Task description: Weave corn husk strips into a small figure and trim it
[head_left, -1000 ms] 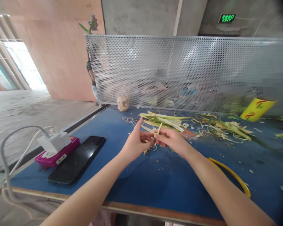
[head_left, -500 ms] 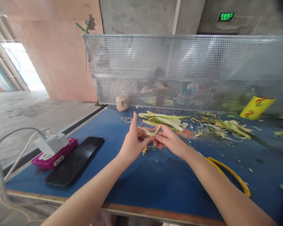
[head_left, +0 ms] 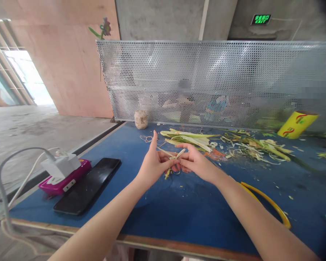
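Pale plant strips (head_left: 180,154) cross between my two hands above the blue table. My left hand (head_left: 151,165) pinches them with bent fingers, its thumb side facing me and one finger pointing up. From the other side, my right hand (head_left: 197,164) has its fingertips closed on the same strips. How the strips are looped is partly hidden by the fingers. Just below lies a small tangle of yellowish scraps (head_left: 167,174). Longer pale-green leaf strips (head_left: 188,137) are spread on the table behind my hands.
A black phone (head_left: 88,186) and a magenta power strip (head_left: 54,185) with a white charger lie at left. Yellow tool handles (head_left: 275,204) show by my right forearm. Shredded leaves (head_left: 258,145), a yellow roll (head_left: 298,125) and a pale lump (head_left: 141,119) stand near the perforated metal screen (head_left: 157,72).
My right fingers have shifted slightly on the strips, and the right strip end now leans further to the right. The left hand stays nearly still.
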A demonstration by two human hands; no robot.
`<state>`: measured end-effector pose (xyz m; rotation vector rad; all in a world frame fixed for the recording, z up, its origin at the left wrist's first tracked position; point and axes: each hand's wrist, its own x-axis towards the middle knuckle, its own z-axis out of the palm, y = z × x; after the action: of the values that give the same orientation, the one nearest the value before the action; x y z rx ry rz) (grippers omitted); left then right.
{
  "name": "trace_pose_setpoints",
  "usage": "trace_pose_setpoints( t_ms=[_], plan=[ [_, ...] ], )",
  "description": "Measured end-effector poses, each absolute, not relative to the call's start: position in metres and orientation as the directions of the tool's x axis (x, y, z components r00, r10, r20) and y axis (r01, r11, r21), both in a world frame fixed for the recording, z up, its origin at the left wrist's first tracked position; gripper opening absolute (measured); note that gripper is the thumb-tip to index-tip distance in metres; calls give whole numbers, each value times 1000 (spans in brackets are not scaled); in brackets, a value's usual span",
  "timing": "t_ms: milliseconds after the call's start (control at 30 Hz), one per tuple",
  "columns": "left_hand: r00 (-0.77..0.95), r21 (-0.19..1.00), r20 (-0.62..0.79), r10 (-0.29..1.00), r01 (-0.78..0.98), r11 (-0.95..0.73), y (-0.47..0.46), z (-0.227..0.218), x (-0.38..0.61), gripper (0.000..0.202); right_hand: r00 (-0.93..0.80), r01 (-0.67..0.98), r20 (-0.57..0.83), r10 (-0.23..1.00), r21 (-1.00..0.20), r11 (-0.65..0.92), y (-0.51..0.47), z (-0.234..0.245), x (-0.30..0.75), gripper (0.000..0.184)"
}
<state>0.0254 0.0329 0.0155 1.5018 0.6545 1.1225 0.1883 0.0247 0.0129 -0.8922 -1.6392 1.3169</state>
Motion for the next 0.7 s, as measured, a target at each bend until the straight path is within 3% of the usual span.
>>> trace_pose_setpoints(
  t_ms=[300, 467, 700],
  plan=[
    [352, 952, 298, 887, -184, -247, 37, 19, 27, 122, -386, 69, 184, 904, -971, 227, 26, 17, 195, 33],
    [316, 947, 301, 900, -210, -243, 38, 23, 25, 124, -402, -3, 188, 896, -979, 204, 26, 18, 198, 27],
    [333, 970, 203, 921, -196, -143, 36, 24, 26, 109, -453, 24, 188, 872, -975, 223, 29, 12, 199, 20]
  ],
)
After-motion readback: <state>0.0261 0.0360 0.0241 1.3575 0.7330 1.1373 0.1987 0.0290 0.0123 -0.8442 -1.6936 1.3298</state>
